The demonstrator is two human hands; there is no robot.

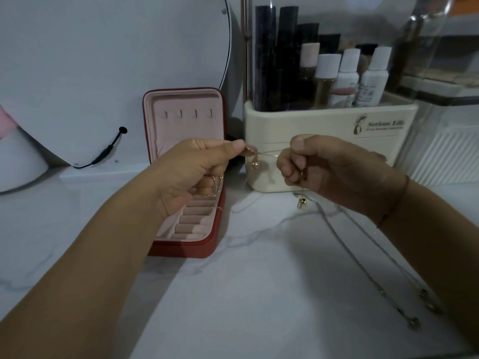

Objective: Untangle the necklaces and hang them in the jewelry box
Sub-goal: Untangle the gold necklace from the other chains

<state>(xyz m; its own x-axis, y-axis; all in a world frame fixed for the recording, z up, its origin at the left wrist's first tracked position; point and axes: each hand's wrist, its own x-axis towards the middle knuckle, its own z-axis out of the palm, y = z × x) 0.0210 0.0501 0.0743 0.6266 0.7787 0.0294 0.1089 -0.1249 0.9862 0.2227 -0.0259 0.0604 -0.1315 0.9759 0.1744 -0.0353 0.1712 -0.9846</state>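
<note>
Because the gold necklace point(269, 152) is a hair-thin chain, I judge it almost weightless, limp, and quick to kink or snap. I would take it in fingertip pinches close to wherever it crosses itself, never by pulling on the pendant point(254, 161). It is held in the air between both hands, in front of the cream organizer point(324, 125), and the pendant dangles just beside the left fingertips. The left hand point(197, 164) pinches the chain between thumb and forefinger. The right hand point(324, 167) pinches it further along, with its other fingers curled under. Silver necklaces point(381, 290) lie loose on the marble counter point(259, 281) beneath the right forearm. The jewelry box point(186, 130) stands open at the left, its lid hooks point(188, 114) bare.
</note>
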